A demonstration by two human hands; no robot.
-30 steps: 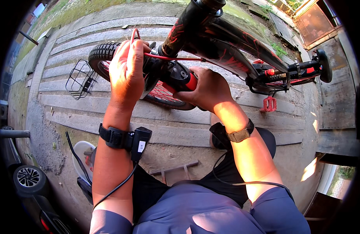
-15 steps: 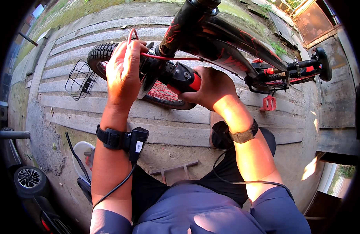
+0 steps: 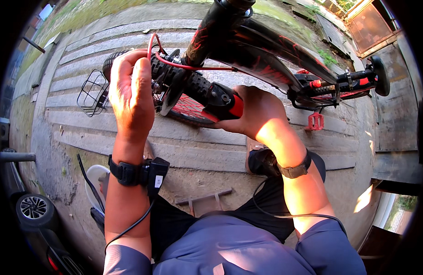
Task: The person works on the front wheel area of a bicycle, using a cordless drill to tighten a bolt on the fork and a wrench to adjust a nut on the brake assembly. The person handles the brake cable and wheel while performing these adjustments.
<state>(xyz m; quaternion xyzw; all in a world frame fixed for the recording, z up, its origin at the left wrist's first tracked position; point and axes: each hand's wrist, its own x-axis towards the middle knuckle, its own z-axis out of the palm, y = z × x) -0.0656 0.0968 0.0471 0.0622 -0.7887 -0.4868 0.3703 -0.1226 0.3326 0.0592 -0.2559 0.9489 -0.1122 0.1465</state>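
A black and red bicycle (image 3: pixel 257 55) spans the upper view, with red cables looping by its front hub and a brake disc (image 3: pixel 172 96) over the red-spoked front wheel (image 3: pixel 188 108). My left hand (image 3: pixel 131 91) is left of the disc beside the red cable, fingers curled; whatever they grip is hidden. My right hand (image 3: pixel 259 112) grips a black and red fork part (image 3: pixel 220 103) above the tyre, thumb beneath it. Each forearm wears a strap, the left with a black boxy device (image 3: pixel 157 176) wired to it.
A black wire basket (image 3: pixel 92 94) lies left on the concrete strips. A white bucket (image 3: pixel 94 176), a metal bracket (image 3: pixel 202 198) and a car wheel (image 3: pixel 33 207) are lower left and centre. A red pedal (image 3: pixel 315 121) hangs at right, near weathered boards (image 3: pixel 395 101).
My left hand has moved left, exposing more of the hub and disc. My right hand has shifted right and down along with the fork part, and the wheel has turned slightly.
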